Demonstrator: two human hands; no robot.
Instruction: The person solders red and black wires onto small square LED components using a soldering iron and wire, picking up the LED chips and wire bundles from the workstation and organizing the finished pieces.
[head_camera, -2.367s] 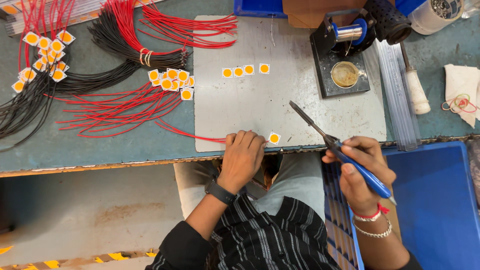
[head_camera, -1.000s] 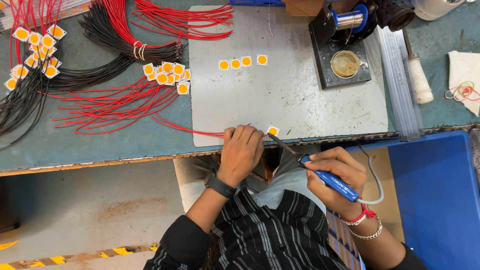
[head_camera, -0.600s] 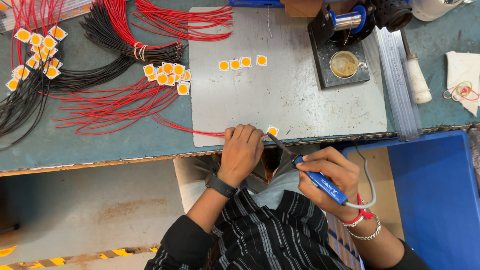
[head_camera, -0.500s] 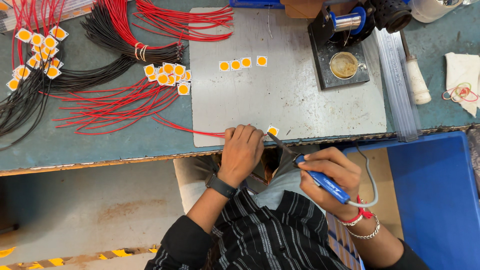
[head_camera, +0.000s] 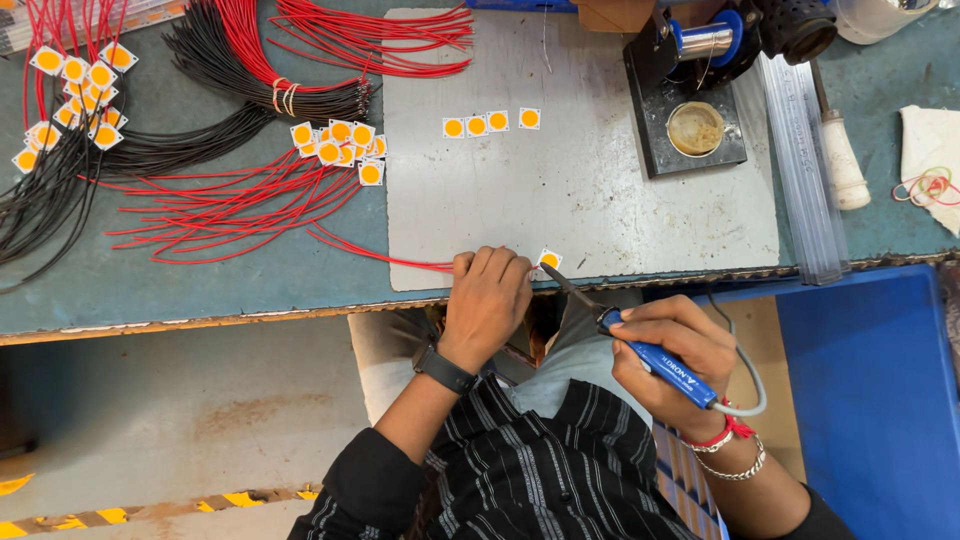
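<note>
Bright, even light from overhead; colours read clean and saturated. Shadows soft and short, the darkest pocket under the bench edge (head_camera: 300, 310) at about 6 o'clock. Mild sheen on the grey mat (head_camera: 580, 200) toward 12 o'clock (no blown-out glare). Focus sharp across the centre; slight wide-angle bowing at 3 and 9 o'clock edges. No motion blur.

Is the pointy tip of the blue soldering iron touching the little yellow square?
Cannot tell. In the head view the soldering iron tip ends right beside the yellow square chip, but the left hand crowds that spot.
</note>
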